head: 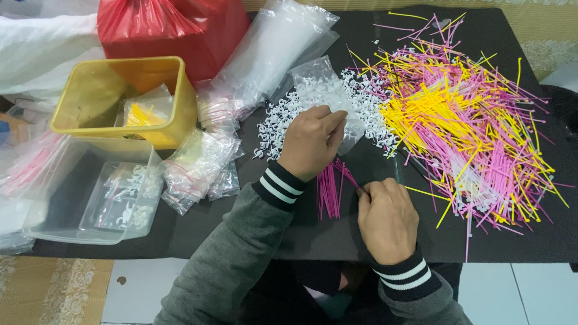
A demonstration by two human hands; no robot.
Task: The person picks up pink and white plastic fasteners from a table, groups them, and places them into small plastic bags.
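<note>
Left hand (310, 141) grips clear bag (325, 96), frame centre; right hand (385, 216) pinches upright pink ties (330, 189) between both hands.

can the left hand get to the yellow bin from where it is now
Probably yes. The left hand holds a small clear bag, and only low packets of filled bags lie between it and the yellow bin, whose top is open. It would likely need to drop the bag first.
</note>
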